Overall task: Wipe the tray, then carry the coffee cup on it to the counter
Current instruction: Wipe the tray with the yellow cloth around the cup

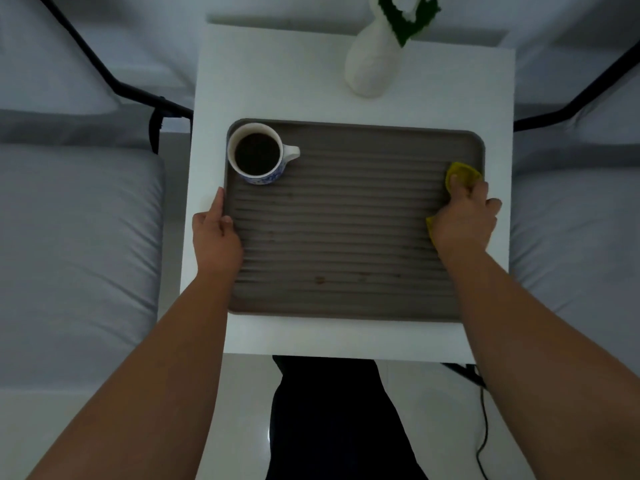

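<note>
A grey ribbed tray (346,216) lies on a small white table (277,81). A white cup with a blue pattern (258,154), full of dark coffee, stands in the tray's far left corner with its handle pointing right. My left hand (214,233) grips the tray's left rim, thumb inside. My right hand (464,220) presses a yellow cloth (462,174) onto the tray by its right edge. A few brown stains (320,279) show on the tray's near part.
A white vase (372,60) with green and white flowers stands at the table's far side. Grey cushioned seats with black frames flank the table left (69,220) and right (581,220). A black cable (483,427) runs over the white floor at lower right.
</note>
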### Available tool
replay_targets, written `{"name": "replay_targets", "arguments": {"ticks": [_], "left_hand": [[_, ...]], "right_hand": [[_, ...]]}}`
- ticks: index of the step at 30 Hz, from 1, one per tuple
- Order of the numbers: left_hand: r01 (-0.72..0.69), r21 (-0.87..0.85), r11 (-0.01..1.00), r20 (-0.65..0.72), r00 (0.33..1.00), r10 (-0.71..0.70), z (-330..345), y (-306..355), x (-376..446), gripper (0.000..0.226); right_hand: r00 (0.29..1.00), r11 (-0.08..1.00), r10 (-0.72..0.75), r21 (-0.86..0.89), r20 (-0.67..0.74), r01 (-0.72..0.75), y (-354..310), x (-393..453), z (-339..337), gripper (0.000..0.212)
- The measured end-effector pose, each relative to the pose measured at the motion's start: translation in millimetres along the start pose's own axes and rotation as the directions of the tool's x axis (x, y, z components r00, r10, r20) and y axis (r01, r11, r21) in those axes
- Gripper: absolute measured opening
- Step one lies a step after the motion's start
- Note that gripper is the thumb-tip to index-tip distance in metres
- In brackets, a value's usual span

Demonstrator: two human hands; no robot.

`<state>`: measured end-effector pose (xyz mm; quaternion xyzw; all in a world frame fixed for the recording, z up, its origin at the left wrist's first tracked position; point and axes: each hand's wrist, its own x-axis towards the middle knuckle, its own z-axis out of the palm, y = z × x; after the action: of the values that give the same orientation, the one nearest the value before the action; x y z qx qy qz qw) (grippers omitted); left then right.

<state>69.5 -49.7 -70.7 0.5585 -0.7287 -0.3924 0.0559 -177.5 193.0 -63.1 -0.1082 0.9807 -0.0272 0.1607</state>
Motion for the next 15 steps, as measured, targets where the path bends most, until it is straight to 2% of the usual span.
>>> {"name": "replay_targets", "arguments": {"ticks": [2, 3, 5, 7, 10, 13, 15], "left_hand": [[0.001, -0.006, 1.000, 0.008, 1.000, -0.001, 0.2, 0.7, 0.1, 0.049], [0.003, -0.007, 1.000, 0.009, 1.000, -0.003, 0.4, 0.3, 0.2, 0.049], [-0.001, 0.001, 1.000, 0.004, 1.000, 0.001, 0.9, -0.2, -0.4, 0.049], [-0.008, 0.011, 1.000, -0.004, 1.000, 0.008, 1.0, -0.6, -0.6, 0.049], [-0.016, 0.023, 1.000, -0.005, 1.000, 0.017, 1.0, -0.5, -0.4, 0.050], [-0.008, 0.012, 1.000, -0.002, 1.000, 0.008, -0.2, 1.1, -1.1, 0.050], [-0.006, 0.004, 1.000, -0.007, 1.000, 0.006, -0.7, 1.3, -1.3, 0.050]], "right_hand": [[0.999, 0.999, 0.030, 0.030, -0.017, -0.030, -19.1, -7.5, 9.5, 0.065], [1.000, 1.000, -0.001, 0.027, -0.028, 0.002, -34.9, -12.8, 16.2, 0.064], [0.984, 0.985, -0.173, -0.008, -0.033, 0.173, -75.9, -30.5, 29.3, 0.064], [0.931, 0.931, -0.365, -0.008, 0.014, 0.365, -120.9, -54.5, 37.4, 0.061], [0.851, 0.855, -0.515, -0.009, 0.099, 0.518, -163.6, -75.9, 34.8, 0.056], [0.807, 0.811, -0.577, -0.029, 0.122, 0.584, -157.2, -65.2, 27.9, 0.056], [0.812, 0.818, -0.568, -0.020, 0.132, 0.575, -132.0, -52.0, 23.6, 0.057]]}}
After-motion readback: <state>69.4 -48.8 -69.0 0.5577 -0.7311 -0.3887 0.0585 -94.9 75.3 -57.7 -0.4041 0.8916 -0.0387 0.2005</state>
